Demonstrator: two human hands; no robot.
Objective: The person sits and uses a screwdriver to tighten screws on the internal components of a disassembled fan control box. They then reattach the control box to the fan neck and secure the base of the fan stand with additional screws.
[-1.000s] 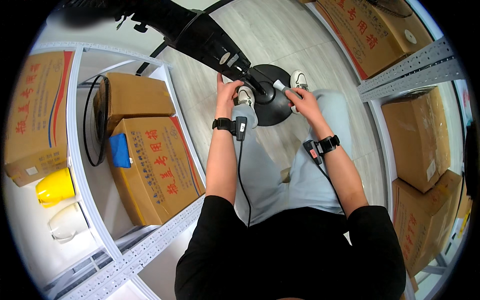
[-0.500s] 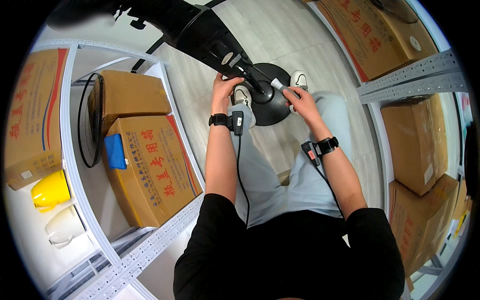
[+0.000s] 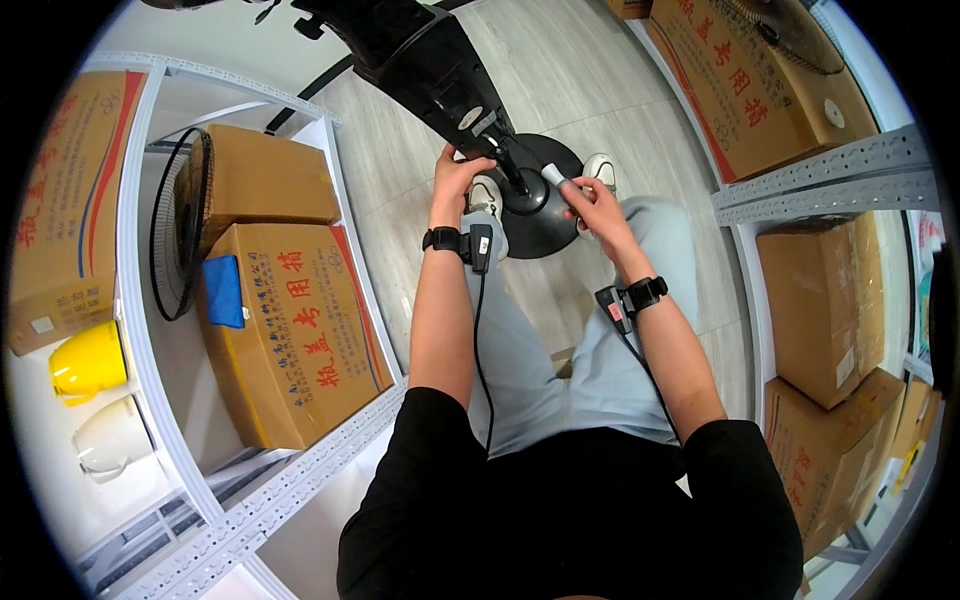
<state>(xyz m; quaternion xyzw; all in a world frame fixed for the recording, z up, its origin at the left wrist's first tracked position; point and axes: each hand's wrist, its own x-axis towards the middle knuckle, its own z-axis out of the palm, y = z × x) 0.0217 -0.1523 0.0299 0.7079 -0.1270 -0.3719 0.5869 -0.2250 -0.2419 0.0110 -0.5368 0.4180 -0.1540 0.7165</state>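
Black fan column [image 3: 440, 75] clenched in left hand [image 3: 455, 180], grey-tipped tool [image 3: 553, 176] grasped in right hand [image 3: 590, 200]; liable to tip off round base [image 3: 535, 200] if loosened unsupported.

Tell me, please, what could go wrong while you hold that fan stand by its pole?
The black fan column leans steeply away from its round base, so it could tip or twist out of the left hand. The right hand grips only the small grey part, which might slip. The wrist cable could snag.
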